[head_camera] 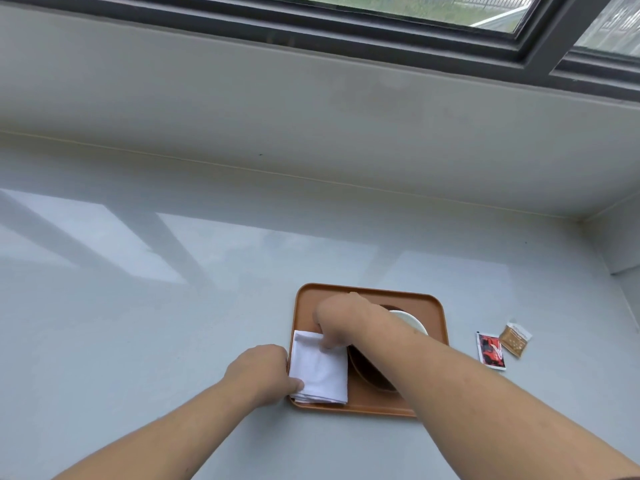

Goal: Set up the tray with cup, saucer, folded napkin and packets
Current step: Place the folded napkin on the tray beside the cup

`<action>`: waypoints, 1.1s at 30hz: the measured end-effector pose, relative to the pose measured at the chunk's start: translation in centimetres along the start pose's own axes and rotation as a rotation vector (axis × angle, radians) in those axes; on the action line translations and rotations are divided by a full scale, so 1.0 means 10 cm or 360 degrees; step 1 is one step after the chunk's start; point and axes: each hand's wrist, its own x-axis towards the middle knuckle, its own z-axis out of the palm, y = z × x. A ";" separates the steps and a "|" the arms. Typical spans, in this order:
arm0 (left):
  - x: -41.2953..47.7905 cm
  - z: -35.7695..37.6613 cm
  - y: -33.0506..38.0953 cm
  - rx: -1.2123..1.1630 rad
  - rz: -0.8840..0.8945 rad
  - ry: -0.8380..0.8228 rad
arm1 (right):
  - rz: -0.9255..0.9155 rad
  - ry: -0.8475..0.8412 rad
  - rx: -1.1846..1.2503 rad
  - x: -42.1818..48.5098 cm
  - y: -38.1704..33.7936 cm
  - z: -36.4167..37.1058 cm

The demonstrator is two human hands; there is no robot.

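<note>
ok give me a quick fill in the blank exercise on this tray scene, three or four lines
1. The folded white napkin lies on the ____ side of the orange tray.
2. Both the left hand and the right hand are touching the ____.
3. The red packet and the tan packet lie on the ____, not on the tray.
4. The number of packets in view is ____.

Missing words: left; napkin; counter; two
</note>
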 end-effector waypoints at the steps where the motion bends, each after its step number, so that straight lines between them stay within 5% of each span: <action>1: 0.00 0.00 0.00 0.0013 0.0005 0.0003 | 0.0001 -0.0016 -0.0015 0.01 -0.03 0.01; 24: 0.11 -0.13 -0.11 0.0223 0.0153 -0.0112 | 0.0026 0.0001 -0.0080 0.08 -0.14 0.12; 33: 0.10 -0.11 -0.14 0.0107 0.0158 -0.0141 | 0.0037 0.0020 0.0257 0.05 -0.07 0.03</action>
